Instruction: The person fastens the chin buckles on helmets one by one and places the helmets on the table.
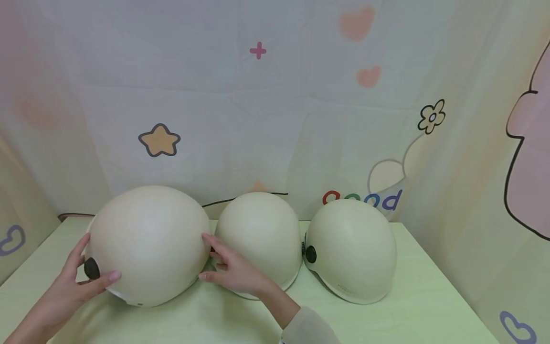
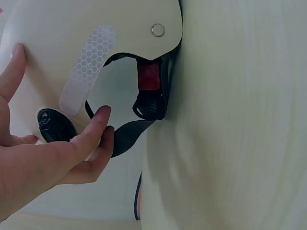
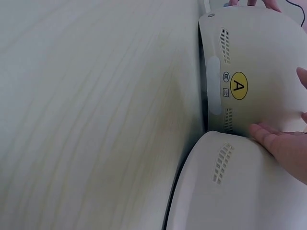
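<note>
A cream helmet (image 1: 150,243), the left one of three, rests on the table with a black round piece (image 1: 91,268) on its side. My left hand (image 1: 70,282) grips its left end, thumb on the shell. In the left wrist view, fingertips (image 2: 101,115) lie by the side cutout, close to a black strap (image 2: 129,136) with a red buckle (image 2: 148,75). My right hand (image 1: 236,270) reaches in front of the middle helmet (image 1: 259,224), straight fingers at the left helmet's right side. A yellow "A" sticker (image 3: 238,86) shows there in the right wrist view.
A third cream helmet (image 1: 352,248) stands at the right of the row, beside the middle one. The pale green table (image 1: 429,296) ends at a patterned curtain (image 1: 275,119) behind and on both sides.
</note>
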A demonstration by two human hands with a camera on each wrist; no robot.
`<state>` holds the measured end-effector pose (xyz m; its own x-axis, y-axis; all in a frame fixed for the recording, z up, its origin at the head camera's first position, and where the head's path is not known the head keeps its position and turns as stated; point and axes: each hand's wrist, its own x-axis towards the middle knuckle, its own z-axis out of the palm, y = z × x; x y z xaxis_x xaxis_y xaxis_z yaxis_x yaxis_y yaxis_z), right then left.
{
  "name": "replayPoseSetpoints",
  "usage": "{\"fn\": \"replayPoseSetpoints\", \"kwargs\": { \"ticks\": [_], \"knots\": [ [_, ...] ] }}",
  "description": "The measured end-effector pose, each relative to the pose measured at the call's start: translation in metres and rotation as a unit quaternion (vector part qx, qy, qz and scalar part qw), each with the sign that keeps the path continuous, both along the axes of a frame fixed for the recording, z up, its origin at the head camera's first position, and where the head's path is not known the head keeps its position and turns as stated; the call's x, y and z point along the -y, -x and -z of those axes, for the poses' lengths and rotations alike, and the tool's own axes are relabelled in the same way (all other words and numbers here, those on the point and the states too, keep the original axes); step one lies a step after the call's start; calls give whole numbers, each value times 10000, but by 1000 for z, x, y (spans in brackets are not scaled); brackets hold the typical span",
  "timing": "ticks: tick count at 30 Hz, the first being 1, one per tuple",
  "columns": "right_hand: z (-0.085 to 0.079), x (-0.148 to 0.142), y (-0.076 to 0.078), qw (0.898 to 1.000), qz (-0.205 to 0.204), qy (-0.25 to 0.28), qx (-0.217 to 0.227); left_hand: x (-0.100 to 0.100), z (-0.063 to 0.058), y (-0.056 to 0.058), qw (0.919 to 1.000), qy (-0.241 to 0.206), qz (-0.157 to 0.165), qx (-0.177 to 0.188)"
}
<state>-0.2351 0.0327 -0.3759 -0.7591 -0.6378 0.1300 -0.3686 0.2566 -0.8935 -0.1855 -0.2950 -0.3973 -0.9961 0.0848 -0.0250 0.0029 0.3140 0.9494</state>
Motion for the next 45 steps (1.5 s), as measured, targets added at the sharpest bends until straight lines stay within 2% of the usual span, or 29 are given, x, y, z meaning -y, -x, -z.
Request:
{"fn": "replayPoseSetpoints", "kwargs": {
  "ticks": [7, 12, 18, 28, 31, 37, 45],
  "knots": [
    [9, 2, 3, 9999, -73, 74, 26, 4, -1, 4, 9987, -120, 179, 461],
    [13, 2, 4, 9996, -103, 128, 241, 7, 4, 10, 9981, -205, 388, 428],
    [13, -1, 2, 9987, -128, 37, 485, 12, 10, 17, 9971, -348, 487, 475],
    [7, -13, -1, 9978, -404, 172, 496, 19, 18, 25, 9934, -775, 565, 630],
    [3, -17, -2, 9975, -437, 201, 526, 18, 19, 26, 9941, -677, 559, 643],
    [-4, -26, -4, 9978, -433, 183, 460, 14, 15, 27, 9976, -180, 456, 497],
    [-17, -44, -5, 9984, -429, 111, 347, 14, 10, 20, 9970, 352, 404, 564]
  ]
}}
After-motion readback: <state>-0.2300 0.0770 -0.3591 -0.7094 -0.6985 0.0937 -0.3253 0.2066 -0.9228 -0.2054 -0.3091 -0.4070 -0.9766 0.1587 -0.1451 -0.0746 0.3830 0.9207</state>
